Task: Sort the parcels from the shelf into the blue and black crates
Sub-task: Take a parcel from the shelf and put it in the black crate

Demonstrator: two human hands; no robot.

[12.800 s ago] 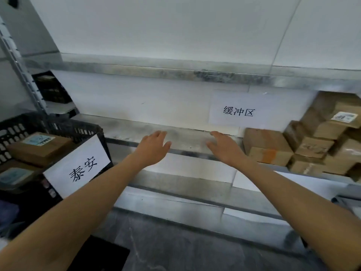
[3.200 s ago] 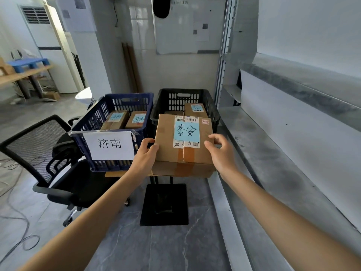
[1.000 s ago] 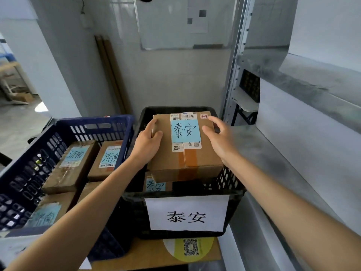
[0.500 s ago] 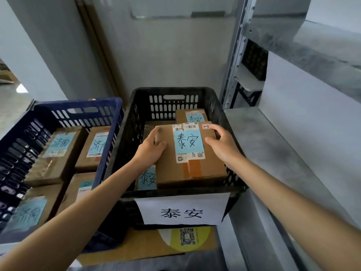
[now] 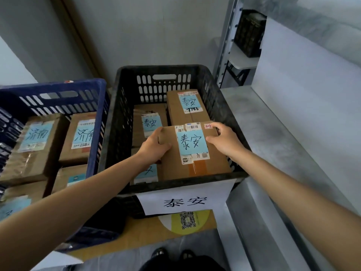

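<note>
Left hand (image 5: 154,147) and right hand (image 5: 224,141) clasp parcel (image 5: 214,165) sides within black crate (image 5: 185,181); blue crate (image 5: 54,88) nine o'clock, grey shelf (image 5: 293,137) three o'clock.

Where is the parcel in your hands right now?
Head view, centre: the parcel is inside the black crate, at its front right, gripped between the left hand and right hand, just in front of the rear parcel.
</note>
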